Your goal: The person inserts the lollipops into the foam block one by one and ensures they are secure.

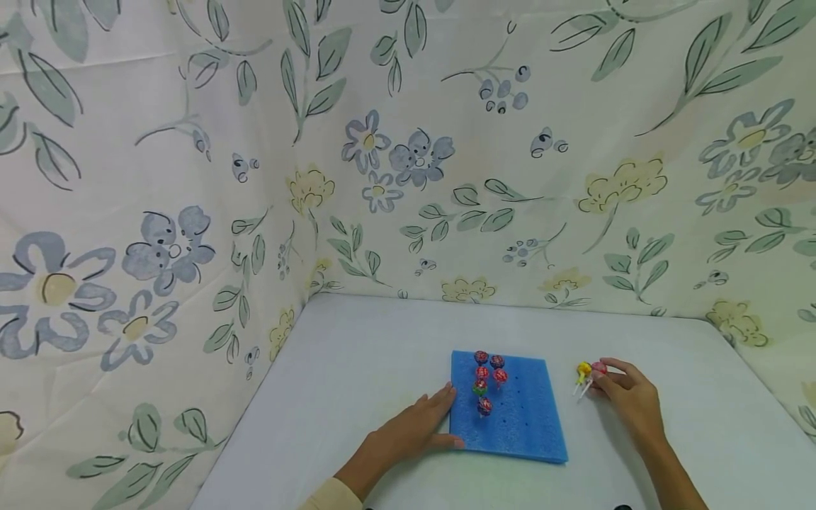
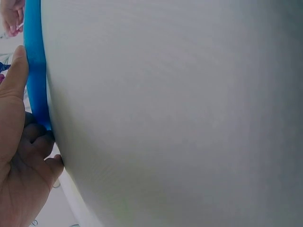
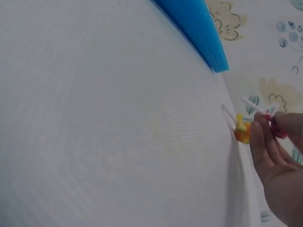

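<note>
A blue foam board (image 1: 529,425) lies on the white table, with several red-wrapped lollipops (image 1: 482,372) standing in it, one showing green as well. Along the board's left edge rests my left hand (image 1: 411,428), fingers straight and the thumb at the near corner; the left wrist view has its fingers against the board's side (image 2: 37,71). To the right of the board, my right hand (image 1: 631,397) pinches a pink-red lollipop (image 1: 599,367) between thumb and fingers, its white stick pointing out. A yellow lollipop (image 3: 243,135) lies on the table just beside those fingertips.
Small holes (image 1: 523,407) dot the right part of the board. The white tabletop (image 1: 376,340) reaches back to a floral cloth (image 1: 408,234) that hangs behind and on the left.
</note>
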Demonstrator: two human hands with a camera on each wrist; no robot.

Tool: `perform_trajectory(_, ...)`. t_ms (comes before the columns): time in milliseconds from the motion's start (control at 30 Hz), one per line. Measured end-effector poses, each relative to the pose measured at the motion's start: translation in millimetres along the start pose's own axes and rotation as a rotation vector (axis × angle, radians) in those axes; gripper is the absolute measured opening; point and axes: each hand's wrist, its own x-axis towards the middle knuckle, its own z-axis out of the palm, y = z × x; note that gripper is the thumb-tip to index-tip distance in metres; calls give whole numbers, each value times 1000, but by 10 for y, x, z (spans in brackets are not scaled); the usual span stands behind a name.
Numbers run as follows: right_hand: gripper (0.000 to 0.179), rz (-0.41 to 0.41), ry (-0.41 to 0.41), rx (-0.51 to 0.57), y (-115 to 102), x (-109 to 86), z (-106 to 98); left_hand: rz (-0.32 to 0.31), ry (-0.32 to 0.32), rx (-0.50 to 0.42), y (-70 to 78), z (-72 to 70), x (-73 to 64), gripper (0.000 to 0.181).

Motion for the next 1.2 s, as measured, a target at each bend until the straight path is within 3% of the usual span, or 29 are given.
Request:
perform_trajectory(567, 56, 22, -39, -26, -106, -48, 41, 5, -4, -26, -45, 27, 24, 97)
perform_trajectory(833, 55, -58, -46, -25, -157, -99, 77, 8, -4, -7, -26, 0, 16, 97)
perform_trajectory(1200, 45, -157, -161, 54, -335, -207, 184, -19, -17, -8, -14, -9, 14, 98)
